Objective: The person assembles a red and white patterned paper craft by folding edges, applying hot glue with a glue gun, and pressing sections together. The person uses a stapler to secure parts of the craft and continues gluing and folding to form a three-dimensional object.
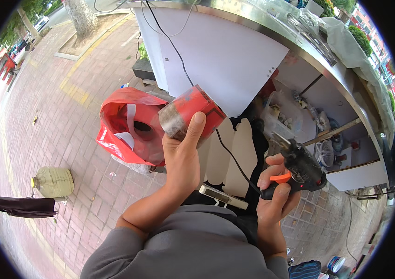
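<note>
My left hand [185, 150] grips a red cylindrical container [197, 104], its thumb laid along the side; a pale, worn patch shows on the lower left. In my right hand [277, 195] is a black hot glue gun [302, 167] with an orange trigger and a small red light. Its nozzle points up and left, apart from the container. A black cord [234, 157] runs from the gun's handle behind the container and up toward the counter. Just left of the container, a red plastic bag [117, 99] stands with its mouth spread; its contents are partly hidden.
A stall counter [218, 45] with a metal edge curves across the front. Its shelf holds a clear plastic bin [284, 115]. A white device [223, 197] lies near my lap. On the brick paving [93, 202] stands a jug of yellowish liquid [54, 182].
</note>
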The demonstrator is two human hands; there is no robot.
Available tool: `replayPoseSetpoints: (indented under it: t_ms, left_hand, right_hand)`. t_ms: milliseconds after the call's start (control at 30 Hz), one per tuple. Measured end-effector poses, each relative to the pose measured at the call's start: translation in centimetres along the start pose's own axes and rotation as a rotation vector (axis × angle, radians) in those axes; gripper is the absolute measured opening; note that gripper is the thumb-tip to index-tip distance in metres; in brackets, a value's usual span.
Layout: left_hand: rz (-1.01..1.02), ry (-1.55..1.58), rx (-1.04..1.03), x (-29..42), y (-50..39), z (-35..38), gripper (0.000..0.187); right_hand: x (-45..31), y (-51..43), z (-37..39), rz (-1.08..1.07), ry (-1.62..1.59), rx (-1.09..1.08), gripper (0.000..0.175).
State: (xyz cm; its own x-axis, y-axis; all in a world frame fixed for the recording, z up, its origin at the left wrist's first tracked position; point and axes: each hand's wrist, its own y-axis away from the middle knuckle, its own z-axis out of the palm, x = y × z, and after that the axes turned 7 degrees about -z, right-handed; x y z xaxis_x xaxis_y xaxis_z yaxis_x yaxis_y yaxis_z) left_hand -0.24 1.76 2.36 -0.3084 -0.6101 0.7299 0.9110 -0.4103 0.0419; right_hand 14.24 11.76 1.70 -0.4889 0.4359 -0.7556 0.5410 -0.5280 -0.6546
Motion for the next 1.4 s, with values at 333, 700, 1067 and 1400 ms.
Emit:
replayPoseSetpoints:
  t_ms: [333,700,1067,1400]
  left_hand:
    - [-0.019,0.085,-0.010,0.0,-0.1,0.4,0.028]
    - [-0.013,0.086,-0.039,-0.3,0.5,0.2,0.022]
    - [0.010,0.068,-0.057,-0.6,0.7,0.0,0.024]
    - [-0.019,0.084,-0.048,-0.7,0.7,0.0,0.025]
  right_hand:
    - [1.3,0.6,1.8,0.088,0.130,-0.109,0.030]
    - [1.7,0.8,2.1,0.106,0.102,-0.072,0.026]
    - [2.2,1.3,1.7,0.018,0.287,-0.119,0.022]
    - [2.0,1.7,1.3,0.022,0.316,-0.128,0.026]
